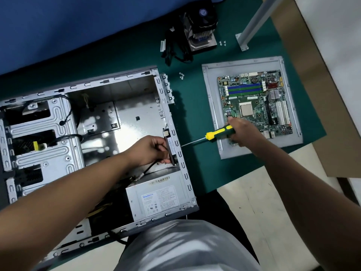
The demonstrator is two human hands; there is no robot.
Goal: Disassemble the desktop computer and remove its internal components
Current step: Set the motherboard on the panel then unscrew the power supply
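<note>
- The desktop computer case lies on its side on the green mat, side panel off, with most of its main bay already bare.
- The motherboard sits well apart to the right on the removed side panel; the CPU cooler and a bundle of cables lie at the far edge of the mat, with loose screws between them and the case.
- The power supply is in the case's near corner, not yet taken out.
- The left hand reaches inside the case and curls its fingers round a slim dark part, probably the rear fan, which stands flat against the inside of the rear wall; the hand hides much of it, so the name is a guess.
- The right hand grips the yellow-and-green screwdriver by its handle, outside the case.
- The relation that matters: the screwdriver's long axis runs nearly square to the rear wall, its tip at the wall's outer face directly opposite the held part, so driver and part meet through the metal.
- The likely step is backing out a fixing screw while the left hand, the nearer one, steadies the part against dropping.
</note>
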